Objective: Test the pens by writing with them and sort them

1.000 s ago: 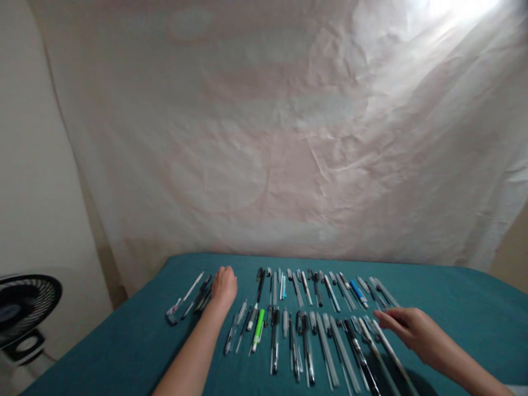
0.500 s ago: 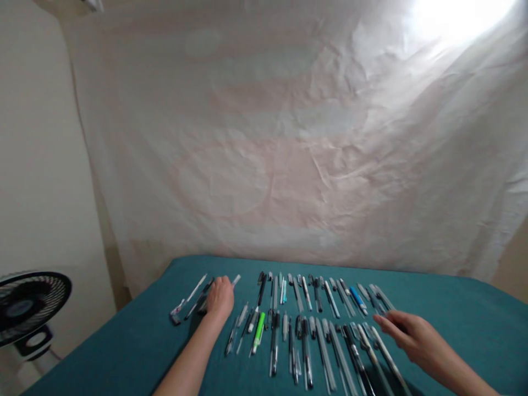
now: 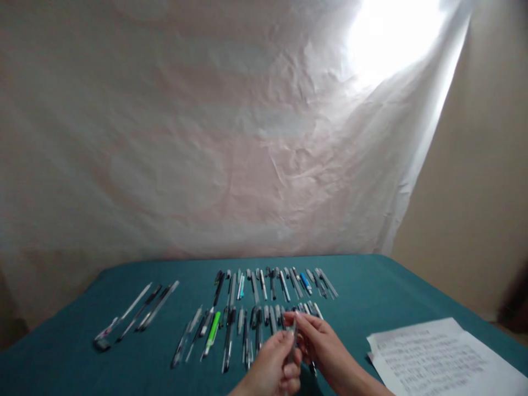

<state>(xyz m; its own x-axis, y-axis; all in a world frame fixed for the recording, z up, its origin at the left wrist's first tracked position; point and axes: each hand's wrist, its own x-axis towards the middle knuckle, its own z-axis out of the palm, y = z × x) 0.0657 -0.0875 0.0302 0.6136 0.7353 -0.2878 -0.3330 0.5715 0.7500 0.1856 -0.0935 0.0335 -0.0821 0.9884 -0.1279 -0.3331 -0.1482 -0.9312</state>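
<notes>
left fingers [image 3: 291,372] – closed round pen [image 3: 293,345] | right fingers [image 3: 304,324] – bent at tip, grip unclear

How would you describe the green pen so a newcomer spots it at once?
On the teal-covered table, find the nearer long row of pens. Near its left end, left of the left hand, lies the green pen. Its bright green body stands out among clear, black and white pens.

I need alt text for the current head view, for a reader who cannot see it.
A person's left hand and right hand meet around a slender, blurred item over a teal-covered table. Beyond and to the left lie many pens, mostly in two rows; written papers lie at right, before a pale, creased backdrop.
</notes>
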